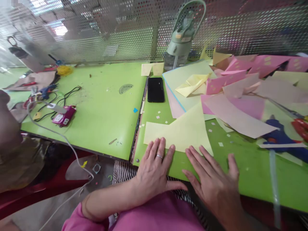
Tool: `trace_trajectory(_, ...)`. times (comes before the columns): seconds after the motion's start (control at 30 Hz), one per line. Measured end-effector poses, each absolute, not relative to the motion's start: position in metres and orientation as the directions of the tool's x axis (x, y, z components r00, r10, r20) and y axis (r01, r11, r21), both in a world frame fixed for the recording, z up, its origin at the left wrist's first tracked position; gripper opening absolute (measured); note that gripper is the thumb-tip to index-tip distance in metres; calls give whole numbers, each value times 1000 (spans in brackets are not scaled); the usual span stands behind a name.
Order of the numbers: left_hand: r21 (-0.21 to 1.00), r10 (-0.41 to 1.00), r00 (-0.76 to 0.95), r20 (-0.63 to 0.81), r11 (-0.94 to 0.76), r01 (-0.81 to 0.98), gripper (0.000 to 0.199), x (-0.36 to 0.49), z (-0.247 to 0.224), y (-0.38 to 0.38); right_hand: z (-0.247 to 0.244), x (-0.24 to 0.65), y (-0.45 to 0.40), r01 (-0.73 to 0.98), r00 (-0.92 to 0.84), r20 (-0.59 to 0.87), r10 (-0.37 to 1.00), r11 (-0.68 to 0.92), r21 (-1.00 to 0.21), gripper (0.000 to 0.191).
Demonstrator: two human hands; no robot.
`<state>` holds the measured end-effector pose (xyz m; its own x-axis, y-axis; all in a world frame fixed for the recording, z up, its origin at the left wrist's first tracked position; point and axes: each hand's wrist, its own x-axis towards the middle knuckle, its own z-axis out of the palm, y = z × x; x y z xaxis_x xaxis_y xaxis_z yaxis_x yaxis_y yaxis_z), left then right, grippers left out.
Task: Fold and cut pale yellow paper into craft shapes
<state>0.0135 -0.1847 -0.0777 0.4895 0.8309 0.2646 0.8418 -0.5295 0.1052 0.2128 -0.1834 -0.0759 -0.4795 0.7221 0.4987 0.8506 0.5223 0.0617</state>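
A pale yellow sheet of paper (185, 131) lies on the green table in front of me, with a narrow part at the left and a tall pointed part at the right. My left hand (155, 166), with a ring on one finger, rests palm down with its fingertips on the sheet's lower left edge. Beside it, my right hand (214, 179) lies flat with fingers spread, its fingertips touching the lower right edge. Neither hand grips anything. A folded yellow paper piece (192, 85) sits beyond the sheet, near a black phone (156, 89).
Pink and cream paper pieces (240, 106) are heaped at the right, by a blue glue gun (276, 133) and red-handled scissors (300, 128). A green bottle (179, 48) stands behind. At the left are a pink power socket (64, 116), cables and a person's arm (9, 125).
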Motion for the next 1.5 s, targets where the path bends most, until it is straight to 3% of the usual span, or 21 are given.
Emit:
trace_trajectory(0.47,26,855,491,167,-502,865,109,-31,-71,-175,-78,216,-183,861,-470,486,737,505,67,47)
trace_trajectory(0.87,-21,821,524,227,-534,845,105,-33,-75,-175,-70,240,-207,973,-225,505,833,223,66,51)
trace_trajectory(1.03,-32,764,585,272,-600,799,105,-37,-74,-186,-66,235,-201,930,-328,475,817,368,8,52)
trace_trajectory(1.1,-41,745,609,271,-623,781,97,-39,-72,-192,-67,235,-200,898,-396,458,796,439,14,57)
trace_trajectory(1.27,-60,638,699,323,-724,688,42,-53,-63,-201,-72,240,-201,846,-495,468,732,528,68,65)
trace_trajectory(1.33,16,586,711,388,-776,631,32,-58,-54,-202,-70,242,-202,828,-510,482,713,559,48,57)
trace_trajectory(1.4,210,598,627,499,-785,582,21,-58,-43,-201,-64,244,-202,806,-481,537,693,591,-42,40)
trace_trajectory(1.5,610,766,357,535,-643,463,8,-50,-26,-192,-43,245,-199,748,-291,583,759,560,-356,14)
